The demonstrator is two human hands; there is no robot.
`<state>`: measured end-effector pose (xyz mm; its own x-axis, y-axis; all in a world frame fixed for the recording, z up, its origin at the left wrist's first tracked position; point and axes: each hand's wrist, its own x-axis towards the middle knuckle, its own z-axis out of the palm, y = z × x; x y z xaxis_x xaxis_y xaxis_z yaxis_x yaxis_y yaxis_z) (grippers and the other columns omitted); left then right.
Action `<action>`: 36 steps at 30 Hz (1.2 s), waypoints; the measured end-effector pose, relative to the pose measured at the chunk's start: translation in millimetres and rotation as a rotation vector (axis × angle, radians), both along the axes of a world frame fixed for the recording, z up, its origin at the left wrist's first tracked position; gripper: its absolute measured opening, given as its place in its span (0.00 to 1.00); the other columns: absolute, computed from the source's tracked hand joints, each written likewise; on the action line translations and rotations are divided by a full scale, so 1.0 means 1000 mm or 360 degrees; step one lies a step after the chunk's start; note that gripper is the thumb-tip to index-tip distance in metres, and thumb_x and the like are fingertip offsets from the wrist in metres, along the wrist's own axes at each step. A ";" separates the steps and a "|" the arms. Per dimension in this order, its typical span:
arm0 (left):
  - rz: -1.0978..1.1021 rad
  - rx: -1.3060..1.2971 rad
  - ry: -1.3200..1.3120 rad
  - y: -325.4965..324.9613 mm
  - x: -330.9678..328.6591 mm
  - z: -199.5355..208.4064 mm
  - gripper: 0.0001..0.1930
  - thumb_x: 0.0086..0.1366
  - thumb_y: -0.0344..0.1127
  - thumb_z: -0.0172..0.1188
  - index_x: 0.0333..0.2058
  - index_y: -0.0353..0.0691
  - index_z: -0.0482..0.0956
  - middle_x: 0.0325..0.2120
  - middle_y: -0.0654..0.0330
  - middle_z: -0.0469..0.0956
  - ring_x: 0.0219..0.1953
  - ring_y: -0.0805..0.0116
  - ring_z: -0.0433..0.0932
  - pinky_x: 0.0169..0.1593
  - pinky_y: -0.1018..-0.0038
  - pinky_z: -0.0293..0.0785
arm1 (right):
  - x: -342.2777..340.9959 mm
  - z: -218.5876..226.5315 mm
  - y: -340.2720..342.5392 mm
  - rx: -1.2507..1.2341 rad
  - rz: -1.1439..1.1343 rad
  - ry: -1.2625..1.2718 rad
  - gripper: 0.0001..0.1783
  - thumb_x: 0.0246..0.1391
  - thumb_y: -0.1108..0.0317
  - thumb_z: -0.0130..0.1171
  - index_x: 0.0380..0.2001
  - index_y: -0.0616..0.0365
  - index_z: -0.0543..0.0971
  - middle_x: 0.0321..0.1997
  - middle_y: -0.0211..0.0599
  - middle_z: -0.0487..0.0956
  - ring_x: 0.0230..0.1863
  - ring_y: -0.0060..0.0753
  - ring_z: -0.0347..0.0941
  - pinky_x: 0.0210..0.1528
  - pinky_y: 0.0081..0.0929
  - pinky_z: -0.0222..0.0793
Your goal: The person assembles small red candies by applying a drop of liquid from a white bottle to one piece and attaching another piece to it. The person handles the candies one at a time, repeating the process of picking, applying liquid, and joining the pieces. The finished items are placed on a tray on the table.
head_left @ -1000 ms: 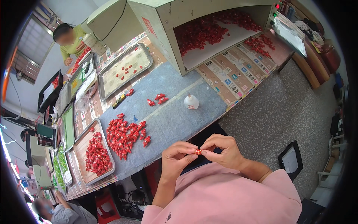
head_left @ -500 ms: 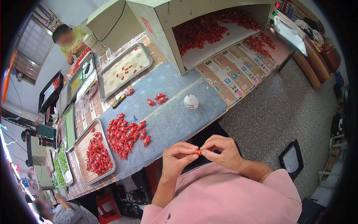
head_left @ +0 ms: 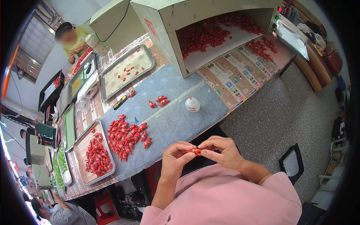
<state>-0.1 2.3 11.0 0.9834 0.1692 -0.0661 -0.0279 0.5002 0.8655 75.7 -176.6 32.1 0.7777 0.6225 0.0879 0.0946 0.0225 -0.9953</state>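
Note:
Both my hands are closed on one small red piece with yellow marks (head_left: 196, 151), held in front of my body beyond the table's near edge. My left hand (head_left: 177, 156) pinches its left end between thumb and fingers. Its right end is gripped by my right hand (head_left: 221, 150) in the same way. On the blue cloth (head_left: 165, 127) lies a pile of similar small red pieces (head_left: 123, 137). Farther back on the cloth are several more red pieces (head_left: 162, 100). A small white squeeze bottle (head_left: 192, 104) stands near the cloth's right part.
A metal tray (head_left: 108, 173) heaped with red pieces borders the cloth at left; another tray (head_left: 150, 66) holds a few. A large metal box (head_left: 170, 45) with red pieces inside stands at the back. One co-worker (head_left: 77, 39) sits far left, another (head_left: 69, 213) at lower left.
The piece between my fingers now shows more of its red body, and my hands have shifted very slightly left. The things on the table stay put.

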 end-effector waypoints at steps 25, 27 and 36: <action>0.1040 0.0864 0.0046 0.102 -0.009 0.010 0.10 0.57 0.18 0.61 0.39 0.34 0.77 0.33 0.59 0.80 0.36 0.74 0.79 0.43 0.80 0.75 | 0.010 -0.007 -0.004 -0.0020 -0.0138 -0.0277 0.07 0.50 0.77 0.62 0.35 0.60 0.82 0.34 0.36 0.80 0.31 0.23 0.76 0.32 0.18 0.72; 0.1180 0.0857 0.0065 0.120 -0.014 0.007 0.11 0.58 0.18 0.61 0.40 0.34 0.76 0.34 0.60 0.80 0.36 0.75 0.79 0.43 0.81 0.74 | 0.012 -0.007 -0.004 -0.0039 -0.0130 -0.0281 0.07 0.51 0.77 0.62 0.35 0.60 0.82 0.34 0.36 0.80 0.31 0.23 0.76 0.32 0.18 0.72; 0.1232 0.1357 -0.0191 0.103 0.007 0.008 0.13 0.58 0.17 0.57 0.42 0.35 0.76 0.44 0.60 0.72 0.39 0.77 0.75 0.43 0.80 0.74 | 0.021 -0.010 0.002 -0.0033 -0.0152 -0.0270 0.07 0.51 0.77 0.62 0.35 0.62 0.82 0.35 0.37 0.80 0.32 0.24 0.76 0.33 0.19 0.72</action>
